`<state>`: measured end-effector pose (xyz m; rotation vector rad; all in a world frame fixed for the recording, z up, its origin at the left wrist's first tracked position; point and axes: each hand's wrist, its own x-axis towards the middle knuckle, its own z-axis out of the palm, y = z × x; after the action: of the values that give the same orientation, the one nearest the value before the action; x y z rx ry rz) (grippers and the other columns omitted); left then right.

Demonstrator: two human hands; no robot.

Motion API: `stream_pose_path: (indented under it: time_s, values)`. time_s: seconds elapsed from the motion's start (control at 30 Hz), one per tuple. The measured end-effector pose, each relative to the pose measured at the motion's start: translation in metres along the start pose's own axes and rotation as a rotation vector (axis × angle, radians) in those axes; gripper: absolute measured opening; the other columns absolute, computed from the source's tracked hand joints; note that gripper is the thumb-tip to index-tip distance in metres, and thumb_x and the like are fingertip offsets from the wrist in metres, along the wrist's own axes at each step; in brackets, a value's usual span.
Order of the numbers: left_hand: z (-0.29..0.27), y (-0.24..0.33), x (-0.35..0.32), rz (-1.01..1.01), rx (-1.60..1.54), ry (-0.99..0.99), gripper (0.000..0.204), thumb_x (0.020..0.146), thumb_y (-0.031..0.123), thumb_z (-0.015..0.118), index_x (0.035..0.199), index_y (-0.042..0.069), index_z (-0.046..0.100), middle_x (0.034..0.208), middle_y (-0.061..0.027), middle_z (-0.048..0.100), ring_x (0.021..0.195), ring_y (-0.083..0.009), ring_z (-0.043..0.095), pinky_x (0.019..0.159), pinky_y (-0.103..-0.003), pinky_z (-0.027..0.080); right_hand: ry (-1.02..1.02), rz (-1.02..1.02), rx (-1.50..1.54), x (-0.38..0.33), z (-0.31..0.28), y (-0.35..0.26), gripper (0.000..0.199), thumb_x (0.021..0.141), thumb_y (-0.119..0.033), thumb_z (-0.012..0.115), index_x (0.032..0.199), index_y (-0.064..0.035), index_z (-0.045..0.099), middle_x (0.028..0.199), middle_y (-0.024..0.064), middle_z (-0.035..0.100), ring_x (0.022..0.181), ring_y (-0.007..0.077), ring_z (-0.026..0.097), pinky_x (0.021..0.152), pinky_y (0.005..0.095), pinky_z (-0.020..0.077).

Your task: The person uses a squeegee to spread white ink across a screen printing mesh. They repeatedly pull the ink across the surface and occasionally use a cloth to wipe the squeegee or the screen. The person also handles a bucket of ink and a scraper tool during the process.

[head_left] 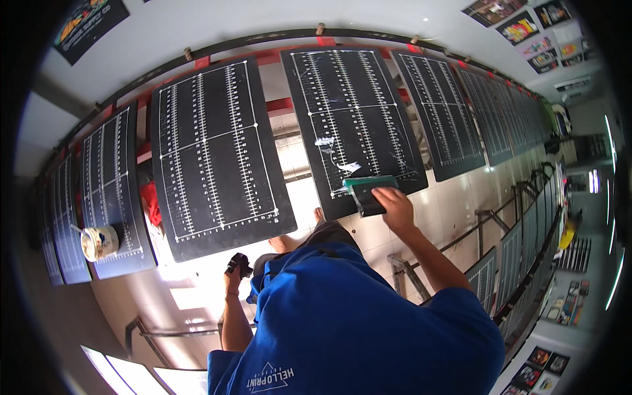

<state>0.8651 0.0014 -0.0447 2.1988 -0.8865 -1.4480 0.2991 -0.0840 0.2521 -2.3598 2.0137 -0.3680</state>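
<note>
My right hand [395, 209] grips a squeegee with a dark handle [368, 203] and a green blade [370, 182]. The blade rests at the near end of a black printing board [378, 145] marked with white ruler lines. White paste smears [348, 168] lie on that board just beyond the blade. Low at my left side, away from the boards, my left hand [232, 279] is closed around a small black object [240, 264] whose kind I cannot make out.
Another black ruled board [217, 178] is to the left, and several more run along a red-framed rack. An open tub [100, 243] with white paste and a stick stands on a board at far left. Behind me, metal rails [484, 216] carry further boards.
</note>
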Motion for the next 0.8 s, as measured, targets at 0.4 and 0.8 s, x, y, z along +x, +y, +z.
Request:
stream_pose_path:
  time_s: [0.4,0.8]
  values:
    - [0.062,-0.011,-0.081,-0.204,-0.019,0.072,0.038,0.09,0.029,0.068,0.116,0.002,0.071,0.099,-0.0085,0.073,0.083,-0.0156,0.069,0.067,-0.031,0.053,0.047,-0.147,0.042,0.199,0.05,0.041,0.056,0.073,-0.004,0.074,0.128,-0.0083,0.063,0.126,0.0064,0.063,0.112,0.0263,0.059,0.093,0.0385,0.0502]
    - [0.135,0.037,-0.151,-0.176,-0.085,0.304,0.045,0.085,0.035,0.071,0.094,-0.009,0.071,0.076,-0.0147,0.069,0.07,-0.019,0.063,0.063,-0.039,0.049,0.009,-0.257,0.087,0.124,0.048,0.038,0.059,0.074,-0.001,0.068,0.132,-0.0063,0.06,0.126,0.0052,0.059,0.115,0.0255,0.056,0.099,0.0393,0.0471]
